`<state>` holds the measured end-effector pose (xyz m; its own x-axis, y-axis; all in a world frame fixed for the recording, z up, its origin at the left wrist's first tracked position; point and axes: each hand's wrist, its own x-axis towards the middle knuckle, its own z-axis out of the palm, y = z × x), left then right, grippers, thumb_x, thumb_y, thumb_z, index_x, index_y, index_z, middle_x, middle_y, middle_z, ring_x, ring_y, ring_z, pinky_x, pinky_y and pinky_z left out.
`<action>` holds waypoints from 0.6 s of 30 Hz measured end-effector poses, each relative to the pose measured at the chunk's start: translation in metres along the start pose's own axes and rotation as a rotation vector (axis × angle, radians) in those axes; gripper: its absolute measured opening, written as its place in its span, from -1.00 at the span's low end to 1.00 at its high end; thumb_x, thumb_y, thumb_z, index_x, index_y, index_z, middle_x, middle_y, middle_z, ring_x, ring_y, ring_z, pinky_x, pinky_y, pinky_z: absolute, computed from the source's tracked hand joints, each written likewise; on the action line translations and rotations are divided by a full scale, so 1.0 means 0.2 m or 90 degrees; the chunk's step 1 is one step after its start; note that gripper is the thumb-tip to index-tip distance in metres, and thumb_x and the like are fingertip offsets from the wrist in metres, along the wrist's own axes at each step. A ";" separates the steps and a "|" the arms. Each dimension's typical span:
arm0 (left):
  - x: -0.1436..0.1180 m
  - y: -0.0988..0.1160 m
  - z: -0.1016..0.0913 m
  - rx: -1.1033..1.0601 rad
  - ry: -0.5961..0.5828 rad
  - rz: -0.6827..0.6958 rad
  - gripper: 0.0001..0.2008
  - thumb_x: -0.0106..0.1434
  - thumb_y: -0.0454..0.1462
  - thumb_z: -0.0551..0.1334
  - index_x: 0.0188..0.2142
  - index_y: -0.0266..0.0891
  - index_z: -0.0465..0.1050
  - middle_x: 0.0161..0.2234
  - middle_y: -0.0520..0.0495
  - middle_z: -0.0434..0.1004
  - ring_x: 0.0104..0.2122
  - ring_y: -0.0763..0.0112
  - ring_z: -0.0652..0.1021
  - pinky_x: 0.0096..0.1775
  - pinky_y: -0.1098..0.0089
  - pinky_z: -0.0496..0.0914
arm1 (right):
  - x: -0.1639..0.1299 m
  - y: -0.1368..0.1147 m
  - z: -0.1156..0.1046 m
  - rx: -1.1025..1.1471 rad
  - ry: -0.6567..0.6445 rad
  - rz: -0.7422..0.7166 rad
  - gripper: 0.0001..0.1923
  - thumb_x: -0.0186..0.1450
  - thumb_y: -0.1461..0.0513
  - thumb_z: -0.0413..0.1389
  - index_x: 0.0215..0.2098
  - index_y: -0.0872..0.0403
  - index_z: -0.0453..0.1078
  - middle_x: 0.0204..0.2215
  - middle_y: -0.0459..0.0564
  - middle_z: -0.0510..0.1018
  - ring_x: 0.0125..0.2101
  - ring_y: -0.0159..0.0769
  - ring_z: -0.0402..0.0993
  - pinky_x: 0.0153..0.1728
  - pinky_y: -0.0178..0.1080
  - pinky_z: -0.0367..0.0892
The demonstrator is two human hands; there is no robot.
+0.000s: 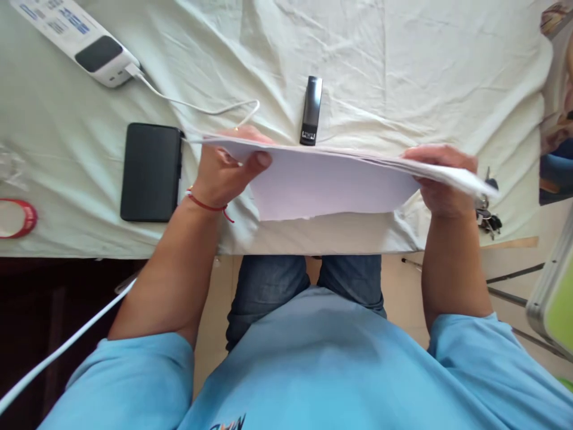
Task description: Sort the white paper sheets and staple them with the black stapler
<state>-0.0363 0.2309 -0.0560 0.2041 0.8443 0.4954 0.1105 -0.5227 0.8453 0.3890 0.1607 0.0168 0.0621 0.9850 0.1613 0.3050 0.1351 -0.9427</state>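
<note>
The person wears a light blue short-sleeved shirt [313,364] with a bit of dark print at the lower edge, and dark blue jeans [268,286]. A thin red string bracelet [208,206] circles the left wrist. Both forearms are bare.

power strip [74,37], upper left of the frame: blue printed lines, too blurred to read
blue shirt [313,370], bottom centre: dark lettering at the frame edge, cut off, unreadable
paper sheets [331,185], centre: no print visible
black stapler [311,110], upper centre: no legible label
</note>
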 end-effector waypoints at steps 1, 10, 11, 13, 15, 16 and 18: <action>-0.01 0.00 0.02 -0.001 0.003 -0.017 -0.27 0.31 0.46 0.50 -0.35 -0.15 0.64 -0.36 -0.12 0.69 -0.37 0.29 0.63 -0.30 0.22 0.63 | 0.00 0.00 0.00 0.002 0.003 -0.018 -0.49 0.07 -0.29 0.65 -0.24 -0.20 0.79 -0.25 -0.09 0.79 -0.15 -0.04 0.78 0.03 0.07 0.74; 0.05 0.28 0.11 0.124 0.102 -0.089 -0.19 0.41 0.57 0.28 0.01 -0.07 0.63 -0.07 -0.07 0.79 0.05 0.09 0.76 0.29 0.01 0.67 | 0.03 0.02 0.09 0.008 0.246 -0.025 -0.20 0.02 -0.41 0.60 -0.06 -0.11 0.65 -0.07 0.04 0.80 0.26 0.14 0.72 0.39 0.14 0.64; 0.08 0.31 0.09 0.140 0.127 -0.074 -0.20 0.40 0.59 0.26 -0.04 -0.04 0.61 -0.12 -0.04 0.78 0.03 0.10 0.75 0.25 0.00 0.69 | 0.04 0.01 0.09 0.014 0.277 -0.052 -0.17 0.00 -0.44 0.59 -0.07 -0.10 0.65 -0.07 0.05 0.80 0.27 0.17 0.72 0.40 0.16 0.63; 0.11 0.35 0.07 0.147 0.154 -0.032 -0.21 0.36 0.61 0.30 -0.17 -0.03 0.55 -0.20 -0.02 0.71 -0.11 0.16 0.70 0.11 0.00 0.71 | 0.03 -0.01 0.07 0.049 0.312 -0.090 -0.11 -0.08 -0.47 0.59 -0.09 -0.09 0.65 -0.10 0.05 0.79 0.25 0.22 0.74 0.38 0.24 0.64; 0.11 0.32 0.07 0.123 0.154 0.018 -0.20 0.28 0.60 0.38 -0.27 -0.07 0.49 -0.25 -0.03 0.64 -0.19 0.20 0.64 0.00 -0.01 0.68 | 0.01 -0.02 0.06 0.069 0.280 -0.067 -0.12 -0.12 -0.44 0.63 -0.09 -0.10 0.66 -0.14 0.04 0.80 0.18 0.23 0.77 0.35 0.27 0.65; 0.09 0.28 0.07 0.108 0.136 0.016 -0.20 0.25 0.57 0.44 -0.30 -0.09 0.47 -0.28 -0.03 0.61 -0.17 0.19 0.64 0.01 -0.01 0.66 | 0.00 -0.02 0.05 0.065 0.247 -0.034 -0.14 -0.13 -0.41 0.65 -0.09 -0.12 0.67 -0.15 0.03 0.81 0.16 0.22 0.78 0.34 0.27 0.66; 0.04 0.21 0.08 0.061 0.043 -0.100 -0.22 0.25 0.52 0.48 -0.20 -0.12 0.53 -0.20 -0.05 0.65 -0.07 0.12 0.68 0.12 -0.07 0.65 | -0.03 -0.01 0.04 0.042 0.183 0.033 -0.16 -0.14 -0.38 0.67 -0.08 -0.16 0.68 -0.16 0.01 0.82 0.14 0.21 0.79 0.32 0.27 0.67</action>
<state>-0.0140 0.2135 -0.0189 0.1116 0.9206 0.3741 0.2281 -0.3902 0.8920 0.3807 0.1550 0.0152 0.3458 0.9210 0.1793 0.2329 0.1008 -0.9673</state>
